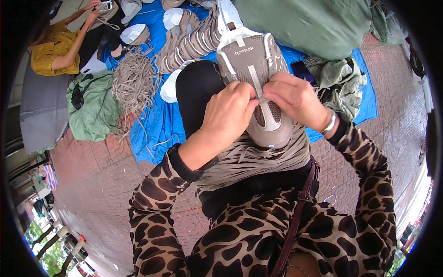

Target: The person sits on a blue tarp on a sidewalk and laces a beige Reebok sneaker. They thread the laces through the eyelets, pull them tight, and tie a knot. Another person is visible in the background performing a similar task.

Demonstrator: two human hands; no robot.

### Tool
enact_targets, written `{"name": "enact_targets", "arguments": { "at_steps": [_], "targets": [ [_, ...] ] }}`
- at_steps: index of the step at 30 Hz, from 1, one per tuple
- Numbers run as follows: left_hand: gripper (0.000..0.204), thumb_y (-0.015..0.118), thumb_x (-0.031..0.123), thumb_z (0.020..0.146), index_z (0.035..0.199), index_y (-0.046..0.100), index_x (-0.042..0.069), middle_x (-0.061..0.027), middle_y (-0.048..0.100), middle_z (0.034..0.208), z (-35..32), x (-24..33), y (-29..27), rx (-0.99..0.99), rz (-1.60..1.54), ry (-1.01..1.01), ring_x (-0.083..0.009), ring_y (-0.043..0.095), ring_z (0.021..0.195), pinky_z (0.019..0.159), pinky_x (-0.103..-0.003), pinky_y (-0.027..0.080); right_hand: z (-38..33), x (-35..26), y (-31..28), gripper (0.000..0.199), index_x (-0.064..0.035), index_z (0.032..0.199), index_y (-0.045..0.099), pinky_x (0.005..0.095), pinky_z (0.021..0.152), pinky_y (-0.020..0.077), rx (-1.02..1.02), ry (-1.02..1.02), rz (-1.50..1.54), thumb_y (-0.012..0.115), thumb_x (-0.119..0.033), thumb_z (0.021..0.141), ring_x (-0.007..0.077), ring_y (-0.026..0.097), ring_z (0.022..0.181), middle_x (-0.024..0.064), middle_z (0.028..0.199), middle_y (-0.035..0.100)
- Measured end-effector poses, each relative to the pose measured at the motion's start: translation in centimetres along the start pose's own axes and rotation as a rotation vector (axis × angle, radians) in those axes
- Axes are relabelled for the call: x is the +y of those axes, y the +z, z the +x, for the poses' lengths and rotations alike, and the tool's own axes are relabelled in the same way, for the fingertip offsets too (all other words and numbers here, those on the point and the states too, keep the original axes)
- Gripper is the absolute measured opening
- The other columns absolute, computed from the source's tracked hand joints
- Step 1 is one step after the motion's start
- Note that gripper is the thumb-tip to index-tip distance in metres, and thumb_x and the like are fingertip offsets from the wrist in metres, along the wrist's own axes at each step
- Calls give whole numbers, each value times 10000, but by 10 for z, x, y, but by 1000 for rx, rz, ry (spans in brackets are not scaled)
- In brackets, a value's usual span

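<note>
A taupe shoe upper [272, 137] with white trim rests on my lap, its toe toward me and its tongue [244, 51] pointing away. My left hand [226, 113] and my right hand [297, 98] meet over the lower lacing area. Both hands are closed, thumbs and forefingers pinching a short stretch of taupe shoelace [262, 99] between them. Most of that lace is hidden by my fingers. Beneath the upper, a thick bundle of matching laces [254, 168] lies across my thighs.
A long stack of uppers [194, 39] lies on a blue tarp [161, 124], beside a lace pile [134, 81]. Green sacking [304, 25] bulges at the far right, near a dark phone [302, 71]. Another person [57, 51] handles an upper at far left.
</note>
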State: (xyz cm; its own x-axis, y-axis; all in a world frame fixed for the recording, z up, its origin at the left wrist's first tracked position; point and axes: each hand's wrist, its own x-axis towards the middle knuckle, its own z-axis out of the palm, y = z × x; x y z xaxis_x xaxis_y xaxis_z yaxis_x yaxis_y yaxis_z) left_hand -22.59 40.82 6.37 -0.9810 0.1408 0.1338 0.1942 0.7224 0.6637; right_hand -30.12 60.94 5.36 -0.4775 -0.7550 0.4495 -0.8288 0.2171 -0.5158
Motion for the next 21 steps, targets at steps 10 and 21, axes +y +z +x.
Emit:
{"name": "enact_targets", "arguments": {
  "at_steps": [10, 21],
  "targets": [
    [175, 741, 145, 805, 821, 616, 23, -157, 641, 789, -1, -3, 5, 23, -19, 17, -360, 641, 728, 639, -450, 506, -1, -7, 3, 173, -7, 939, 632, 395, 683, 508, 7, -83, -99, 635, -2, 766, 316, 600, 795, 123, 879, 569],
    [190, 616, 249, 918, 979, 539, 86, -130, 592, 941, -31, -10, -54, -132, 366, -32, -352, 645, 802, 636, -469, 514, -11, -9, -60, 50, -23, 817, 628, 445, 697, 463, -119, 260, -171, 653, -10, 777, 348, 577, 779, 134, 818, 563]
  ]
}}
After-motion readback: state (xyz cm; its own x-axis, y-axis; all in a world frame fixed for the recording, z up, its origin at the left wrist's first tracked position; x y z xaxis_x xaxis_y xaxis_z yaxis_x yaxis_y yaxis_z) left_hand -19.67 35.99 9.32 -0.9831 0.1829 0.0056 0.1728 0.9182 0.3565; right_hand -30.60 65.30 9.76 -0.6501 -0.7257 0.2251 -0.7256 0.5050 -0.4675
